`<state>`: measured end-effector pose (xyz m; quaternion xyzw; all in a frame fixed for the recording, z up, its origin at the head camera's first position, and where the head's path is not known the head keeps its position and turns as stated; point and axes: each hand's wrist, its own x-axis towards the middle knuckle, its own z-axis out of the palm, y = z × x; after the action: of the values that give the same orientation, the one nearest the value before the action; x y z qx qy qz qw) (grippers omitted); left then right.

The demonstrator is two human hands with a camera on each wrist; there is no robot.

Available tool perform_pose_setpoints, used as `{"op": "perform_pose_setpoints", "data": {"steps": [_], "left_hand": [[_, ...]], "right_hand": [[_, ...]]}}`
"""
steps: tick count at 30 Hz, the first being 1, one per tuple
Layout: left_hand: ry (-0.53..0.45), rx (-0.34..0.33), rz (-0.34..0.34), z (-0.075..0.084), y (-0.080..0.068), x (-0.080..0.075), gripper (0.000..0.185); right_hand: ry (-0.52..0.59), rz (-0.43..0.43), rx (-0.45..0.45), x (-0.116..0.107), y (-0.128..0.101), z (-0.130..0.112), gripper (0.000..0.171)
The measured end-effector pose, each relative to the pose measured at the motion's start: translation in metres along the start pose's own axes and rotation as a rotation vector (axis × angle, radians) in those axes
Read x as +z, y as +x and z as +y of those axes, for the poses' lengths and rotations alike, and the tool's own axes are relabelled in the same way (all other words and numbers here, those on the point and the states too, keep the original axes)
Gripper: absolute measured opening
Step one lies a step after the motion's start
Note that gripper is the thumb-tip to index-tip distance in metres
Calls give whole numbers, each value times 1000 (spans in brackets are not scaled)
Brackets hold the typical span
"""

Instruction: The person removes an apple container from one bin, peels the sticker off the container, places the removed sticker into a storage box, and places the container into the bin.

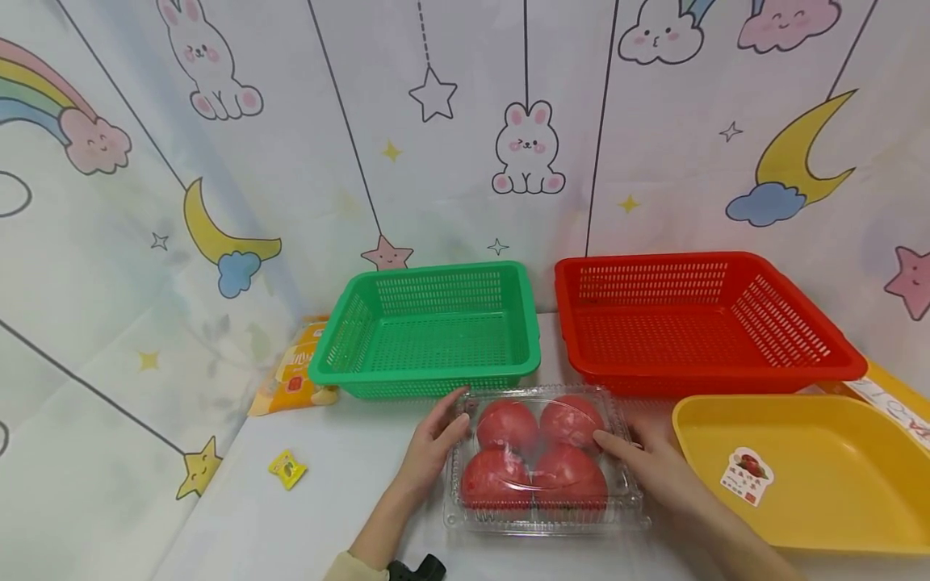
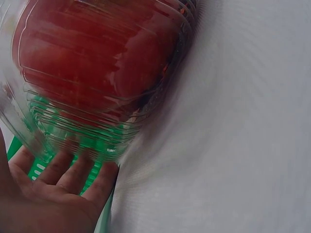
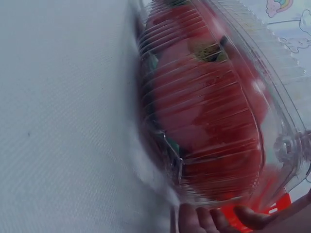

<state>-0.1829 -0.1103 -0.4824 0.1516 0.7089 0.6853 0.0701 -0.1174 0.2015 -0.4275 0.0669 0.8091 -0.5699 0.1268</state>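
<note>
Head view: left hand (image 1: 429, 456) fingers (image 1: 452, 407) are lying fairly straight against the left wall of the clear clamshell box (image 1: 545, 464), right hand (image 1: 654, 468) fingers (image 1: 613, 442) are resting over its right lid edge, so both are bracing it from either side. The box is sitting on the white table (image 1: 327, 500), closed, four tomatoes (image 1: 538, 456) inside. Green basket (image 1: 432, 331) and red basket (image 1: 690, 319) are standing just behind, yellow tray (image 1: 814, 476) to the right, ready within reach.
</note>
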Motion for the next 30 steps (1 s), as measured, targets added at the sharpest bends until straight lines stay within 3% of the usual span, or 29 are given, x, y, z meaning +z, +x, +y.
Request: {"op": "perform_pose_setpoints", "data": {"steps": [7, 16, 30], "left_hand": [[-36, -8, -9, -1, 0, -1, 54], [-52, -11, 13, 0, -1, -3, 52], [-59, -72, 45, 6, 0, -12, 55]], "right_hand": [[116, -53, 79, -3, -1, 1, 74], [256, -182, 94, -5, -5, 5, 85], [295, -141, 116, -1, -5, 11, 82]]}}
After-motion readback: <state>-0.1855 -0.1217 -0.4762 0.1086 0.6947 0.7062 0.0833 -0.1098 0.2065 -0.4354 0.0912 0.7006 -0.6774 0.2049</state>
